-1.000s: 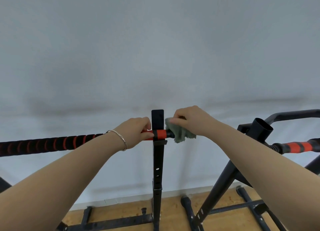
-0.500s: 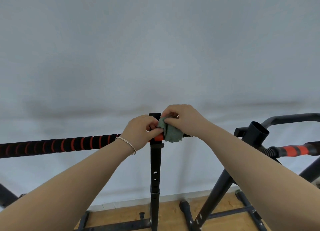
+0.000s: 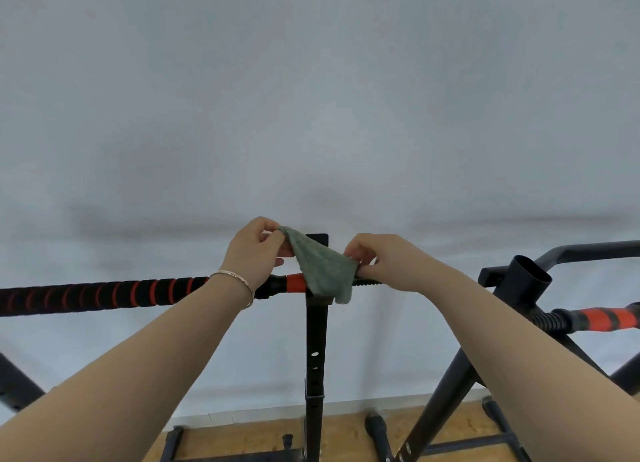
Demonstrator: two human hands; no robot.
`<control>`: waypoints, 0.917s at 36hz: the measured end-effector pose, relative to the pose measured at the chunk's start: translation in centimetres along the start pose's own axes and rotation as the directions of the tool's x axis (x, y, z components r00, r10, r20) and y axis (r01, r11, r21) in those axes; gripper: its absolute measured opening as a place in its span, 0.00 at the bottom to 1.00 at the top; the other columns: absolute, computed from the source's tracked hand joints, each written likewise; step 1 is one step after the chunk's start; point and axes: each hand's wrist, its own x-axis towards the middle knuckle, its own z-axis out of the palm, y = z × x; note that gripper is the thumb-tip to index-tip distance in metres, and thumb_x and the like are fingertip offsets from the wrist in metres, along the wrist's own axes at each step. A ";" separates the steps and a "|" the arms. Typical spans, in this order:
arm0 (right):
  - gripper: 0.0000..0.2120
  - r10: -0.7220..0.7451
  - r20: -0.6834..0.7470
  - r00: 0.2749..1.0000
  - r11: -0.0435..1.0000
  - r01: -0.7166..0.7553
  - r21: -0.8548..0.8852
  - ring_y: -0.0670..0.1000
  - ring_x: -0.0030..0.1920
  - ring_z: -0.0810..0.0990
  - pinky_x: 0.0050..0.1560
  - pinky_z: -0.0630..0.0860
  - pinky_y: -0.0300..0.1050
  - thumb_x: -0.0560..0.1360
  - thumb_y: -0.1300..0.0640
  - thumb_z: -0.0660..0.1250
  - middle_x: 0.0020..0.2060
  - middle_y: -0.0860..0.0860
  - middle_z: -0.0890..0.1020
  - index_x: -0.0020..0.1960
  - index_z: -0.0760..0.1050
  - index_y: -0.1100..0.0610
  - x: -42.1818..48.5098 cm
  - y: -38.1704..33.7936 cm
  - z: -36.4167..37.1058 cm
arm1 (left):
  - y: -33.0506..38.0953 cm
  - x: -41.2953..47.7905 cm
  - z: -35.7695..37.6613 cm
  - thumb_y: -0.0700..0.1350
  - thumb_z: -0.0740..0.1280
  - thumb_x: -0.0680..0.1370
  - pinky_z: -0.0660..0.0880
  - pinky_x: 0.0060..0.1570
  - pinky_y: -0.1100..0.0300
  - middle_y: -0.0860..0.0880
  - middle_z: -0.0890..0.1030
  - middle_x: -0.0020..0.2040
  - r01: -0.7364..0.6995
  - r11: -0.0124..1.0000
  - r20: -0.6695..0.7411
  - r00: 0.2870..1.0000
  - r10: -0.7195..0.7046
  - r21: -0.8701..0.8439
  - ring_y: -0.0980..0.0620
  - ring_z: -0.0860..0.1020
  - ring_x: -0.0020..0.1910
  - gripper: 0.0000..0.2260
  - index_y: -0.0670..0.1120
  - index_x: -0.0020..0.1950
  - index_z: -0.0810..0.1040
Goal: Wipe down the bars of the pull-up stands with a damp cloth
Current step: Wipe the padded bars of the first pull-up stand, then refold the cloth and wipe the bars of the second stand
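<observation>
Cloth (image 3: 323,271) is stretching taut over the red-and-black bar (image 3: 104,297), across the black upright (image 3: 316,340). My left hand (image 3: 254,253) is pinching its upper corner, and my right hand (image 3: 384,259) is pinching its lower edge. Beyond, the wooden floor (image 3: 242,437) is meeting a pale wall (image 3: 311,98).

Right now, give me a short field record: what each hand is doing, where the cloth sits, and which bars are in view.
left hand: pinches the upper left corner of the cloth, above the bar
right hand: pinches the cloth's right edge, level with the bar
cloth: green, spread between both hands, hanging in front of the upright post and the bar
bar: black foam with red stripes, runs left from the post
second stand: to the right, black frame, with a red-and-black grip bar
</observation>
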 end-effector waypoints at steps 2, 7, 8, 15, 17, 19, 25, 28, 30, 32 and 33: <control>0.10 0.021 -0.081 0.997 0.998 -0.016 0.053 0.45 0.46 0.82 0.51 0.81 0.54 0.74 0.59 0.68 0.42 0.38 0.84 0.46 0.79 0.44 0.1 -0.4 -0.3 | 0.0 0.3 0.1 0.42 0.61 0.81 0.81 0.48 0.53 0.44 0.86 0.46 0.078 0.994 -0.009 0.997 -0.079 -0.079 0.49 0.85 0.44 0.06 0.43 0.52 0.77; 0.09 0.060 -0.249 0.967 0.991 -0.029 0.128 0.48 0.46 0.81 0.48 0.81 0.50 0.78 0.56 0.65 0.51 0.45 0.77 0.44 0.78 0.43 0.1 -1.5 -0.4 | 1.2 0.1 0.1 0.39 0.56 0.83 0.82 0.45 0.52 0.39 0.83 0.49 0.162 0.934 0.020 0.986 -0.164 -0.319 0.43 0.84 0.46 0.08 0.39 0.56 0.74; 0.09 0.091 -0.283 0.955 0.981 -0.037 0.191 0.50 0.44 0.82 0.48 0.82 0.51 0.79 0.56 0.64 0.50 0.48 0.77 0.45 0.78 0.43 -0.1 -1.9 -0.2 | 1.5 0.0 0.0 0.39 0.56 0.84 0.81 0.45 0.52 0.38 0.83 0.49 0.158 0.917 0.035 0.987 -0.156 -0.367 0.43 0.84 0.45 0.08 0.39 0.56 0.73; 0.11 0.231 -0.442 0.867 0.851 0.040 0.523 0.63 0.36 0.81 0.47 0.81 0.64 0.79 0.62 0.60 0.40 0.65 0.80 0.47 0.78 0.49 -2.1 -6.0 1.3 | 3.0 -0.9 -1.5 0.38 0.56 0.84 0.82 0.45 0.52 0.40 0.83 0.51 0.101 0.880 0.129 0.991 -0.046 -0.464 0.45 0.84 0.47 0.07 0.40 0.57 0.73; 0.10 0.265 -0.473 0.840 0.831 0.050 0.554 0.57 0.39 0.80 0.52 0.80 0.64 0.79 0.61 0.60 0.42 0.62 0.81 0.47 0.77 0.49 -2.9 -7.2 1.8 | 3.3 -1.2 -2.2 0.37 0.56 0.83 0.82 0.47 0.51 0.40 0.83 0.50 0.068 0.895 0.129 0.992 -0.012 -0.440 0.45 0.84 0.46 0.07 0.40 0.55 0.73; 0.09 0.313 -0.487 0.815 0.799 0.052 0.600 0.54 0.43 0.82 0.54 0.82 0.58 0.80 0.60 0.59 0.45 0.60 0.83 0.49 0.76 0.50 -3.9 -8.4 2.3 | 3.6 -1.7 -3.0 0.36 0.58 0.82 0.82 0.49 0.49 0.39 0.82 0.50 0.048 0.910 0.134 0.991 0.009 -0.411 0.44 0.83 0.46 0.05 0.41 0.53 0.73; 0.08 0.511 -0.449 0.733 0.510 0.162 0.845 0.57 0.39 0.79 0.41 0.76 0.55 0.80 0.66 0.57 0.45 0.58 0.82 0.53 0.73 0.58 -7.4 -11.7 4.2 | 4.2 -4.5 -5.1 0.34 0.60 0.81 0.82 0.42 0.54 0.42 0.82 0.47 0.012 0.899 0.211 0.973 0.089 -0.437 0.46 0.82 0.43 0.04 0.41 0.50 0.72; 0.10 0.592 -0.435 0.679 0.415 0.206 0.886 0.58 0.37 0.77 0.38 0.71 0.55 0.79 0.68 0.57 0.40 0.56 0.81 0.55 0.74 0.60 -10.1 -12.9 5.3 | 4.2 -6.6 -5.6 0.35 0.62 0.80 0.80 0.35 0.55 0.44 0.84 0.44 0.088 0.869 0.321 0.943 0.085 -0.488 0.48 0.83 0.41 0.02 0.42 0.50 0.72; 0.10 0.626 -0.448 0.639 0.419 0.209 0.883 0.57 0.37 0.75 0.33 0.69 0.50 0.79 0.67 0.60 0.41 0.55 0.81 0.57 0.75 0.60 -12.3 -13.7 6.1 | 4.1 -7.9 -5.6 0.36 0.62 0.80 0.80 0.40 0.47 0.40 0.84 0.49 0.127 0.862 0.385 0.919 0.084 -0.491 0.45 0.83 0.43 0.02 0.42 0.51 0.72; 0.11 0.654 -0.487 0.579 0.469 0.196 0.861 0.55 0.37 0.75 0.31 0.68 0.48 0.79 0.66 0.62 0.41 0.54 0.81 0.58 0.77 0.57 -14.7 -14.4 6.8 | 4.1 -9.1 -5.3 0.35 0.61 0.80 0.80 0.47 0.42 0.36 0.82 0.51 0.152 0.850 0.428 0.899 0.093 -0.505 0.42 0.82 0.45 0.03 0.42 0.51 0.71; 0.12 0.665 -0.512 0.544 0.500 0.186 0.846 0.54 0.38 0.76 0.32 0.70 0.48 0.79 0.66 0.63 0.40 0.52 0.82 0.58 0.77 0.55 -15.9 -14.8 7.1 | 4.1 -9.8 -5.0 0.34 0.61 0.80 0.80 0.49 0.44 0.37 0.82 0.50 0.170 0.839 0.447 0.889 0.096 -0.517 0.42 0.81 0.45 0.04 0.42 0.51 0.71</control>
